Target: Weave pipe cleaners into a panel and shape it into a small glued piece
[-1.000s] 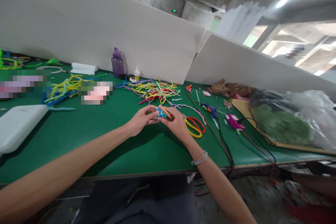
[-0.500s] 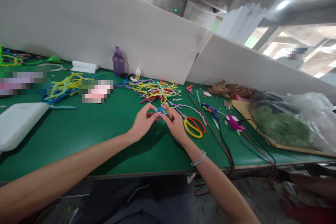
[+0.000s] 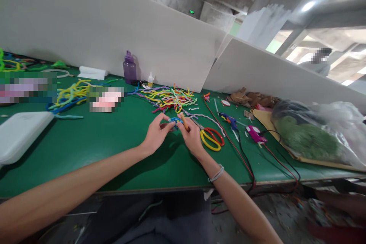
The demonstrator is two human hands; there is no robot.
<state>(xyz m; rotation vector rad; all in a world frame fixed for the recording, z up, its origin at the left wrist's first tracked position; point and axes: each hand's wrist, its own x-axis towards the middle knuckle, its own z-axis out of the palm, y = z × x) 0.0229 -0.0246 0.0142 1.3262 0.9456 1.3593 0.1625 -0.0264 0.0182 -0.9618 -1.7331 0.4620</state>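
Note:
Between the fingertips of both my hands is a small blue-and-yellow craft piece [image 3: 176, 121], held just above the table. My left hand [image 3: 156, 135] pinches it from the left, thumb and forefinger closed together. From the right, my right hand [image 3: 192, 137] grips the same piece, and its fingers hide much of it. Scissors [image 3: 213, 140] with red and yellow handles lie right beside my right hand. A pile of colourful pipe cleaners [image 3: 174, 98] is spread beyond the hands, and a pale lilac strand [image 3: 211, 116] trails from it toward the scissors.
On the green table [image 3: 114, 133], a blue glue gun [image 3: 228, 121] and a magenta box [image 3: 255, 134] with cords lie right. A clear bag [image 3: 311, 133] fills the far right. Purple bottle [image 3: 130, 69] and glue bottle [image 3: 150, 79] stand by the partition. A white device [image 3: 24, 133] sits left.
My hands stay in nearly the same place, with only slight finger movement on the blue-and-yellow piece. In the background at right, a person's head and shoulder show more fully.

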